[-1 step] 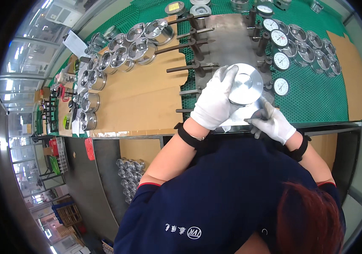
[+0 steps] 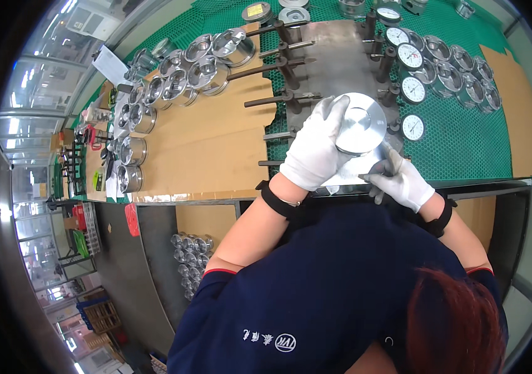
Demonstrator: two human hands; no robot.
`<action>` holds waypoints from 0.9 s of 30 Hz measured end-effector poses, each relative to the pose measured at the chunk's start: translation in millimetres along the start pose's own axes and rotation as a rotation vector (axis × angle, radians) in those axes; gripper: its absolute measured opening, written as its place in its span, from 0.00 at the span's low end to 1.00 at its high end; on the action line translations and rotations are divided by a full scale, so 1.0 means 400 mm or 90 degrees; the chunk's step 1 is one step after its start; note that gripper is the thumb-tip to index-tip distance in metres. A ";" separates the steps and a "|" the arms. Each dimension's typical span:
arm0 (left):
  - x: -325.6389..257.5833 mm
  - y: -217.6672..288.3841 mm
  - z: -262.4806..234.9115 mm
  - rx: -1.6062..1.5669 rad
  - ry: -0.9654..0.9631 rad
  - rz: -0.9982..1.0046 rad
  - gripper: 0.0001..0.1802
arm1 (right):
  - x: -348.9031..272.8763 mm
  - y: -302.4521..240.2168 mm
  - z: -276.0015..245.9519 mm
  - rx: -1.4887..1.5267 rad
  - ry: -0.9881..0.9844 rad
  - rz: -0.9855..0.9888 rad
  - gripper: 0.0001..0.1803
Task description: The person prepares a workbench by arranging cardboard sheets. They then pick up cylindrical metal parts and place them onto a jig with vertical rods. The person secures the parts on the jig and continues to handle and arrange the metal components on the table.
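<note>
My left hand (image 2: 317,148), in a white glove, grips a round silver metal piston (image 2: 363,123) by its left side. The piston's flat, shiny face is turned up toward me, over the near end of a grey steel plate (image 2: 336,59). Just below and right of the piston is my right hand (image 2: 401,182), also gloved, its fingers bent together. Dark grey shows at those fingertips; whether it is a small object or soiled glove I cannot make out. The piston's underside is hidden.
Dial gauges (image 2: 413,90) on posts line the plate's right side; rods on stands (image 2: 291,100) line its left. Several pistons (image 2: 179,86) stand on cardboard (image 2: 210,149) at left, more (image 2: 450,78) on the green mat (image 2: 459,143) at right. Others (image 2: 191,258) sit lower left.
</note>
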State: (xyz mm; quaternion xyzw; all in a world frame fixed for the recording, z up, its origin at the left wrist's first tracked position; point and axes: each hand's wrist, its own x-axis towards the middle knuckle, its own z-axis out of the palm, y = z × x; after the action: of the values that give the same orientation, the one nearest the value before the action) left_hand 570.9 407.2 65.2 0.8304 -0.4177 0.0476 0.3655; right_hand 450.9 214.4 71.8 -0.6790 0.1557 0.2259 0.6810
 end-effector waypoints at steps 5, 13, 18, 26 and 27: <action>0.010 -0.005 0.006 -0.010 0.004 -0.002 0.52 | 0.007 0.013 -0.010 0.030 -0.008 -0.003 0.55; 0.014 -0.003 0.008 -0.011 0.023 0.007 0.51 | 0.022 0.032 -0.020 0.008 -0.003 -0.017 0.54; 0.009 -0.003 0.010 -0.007 0.018 -0.006 0.53 | 0.013 0.000 -0.012 0.033 -0.003 0.030 0.55; 0.012 0.001 0.013 -0.014 0.018 -0.028 0.53 | 0.028 0.034 -0.022 -0.008 -0.003 -0.005 0.55; 0.012 0.000 0.014 -0.013 0.020 -0.025 0.53 | 0.030 0.037 -0.023 -0.014 -0.001 -0.013 0.55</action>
State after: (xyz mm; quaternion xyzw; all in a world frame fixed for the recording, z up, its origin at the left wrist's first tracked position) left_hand 572.8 400.5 63.0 0.8339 -0.3957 0.0491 0.3816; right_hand 454.2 206.1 52.5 -0.6877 0.1460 0.2213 0.6759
